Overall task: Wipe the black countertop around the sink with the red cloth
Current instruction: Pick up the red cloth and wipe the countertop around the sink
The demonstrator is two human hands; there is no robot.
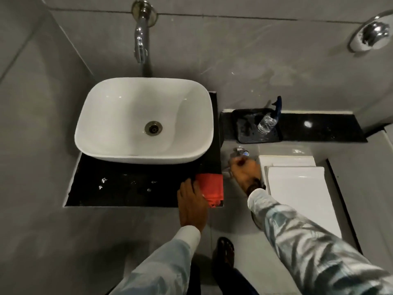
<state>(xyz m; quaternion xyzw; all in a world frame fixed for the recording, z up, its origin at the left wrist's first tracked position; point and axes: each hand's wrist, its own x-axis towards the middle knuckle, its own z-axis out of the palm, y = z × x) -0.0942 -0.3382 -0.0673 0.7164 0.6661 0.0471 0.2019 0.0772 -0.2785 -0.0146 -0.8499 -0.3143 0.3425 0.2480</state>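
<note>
A white basin [119,128] stands on the black countertop [127,186]. Small white specks lie on the countertop's front left part. The red cloth [210,186] lies folded on the front right corner, hanging a little over the edge. My left hand [192,201] rests at the cloth's left edge, with the fingers on the counter and the thumb side against the cloth. My right hand [244,171] reaches right of the counter and is closed around a small chrome tap [239,150] on the wall below the ledge; that hand is blurred.
A chrome spout [140,43] comes out of the wall above the basin. On the black ledge [319,128] to the right sits a black tray [244,128] holding a clear glass [265,124] and a blue-handled item. A white cistern lid [302,188] lies lower right. My sandalled foot [224,250] is on the floor.
</note>
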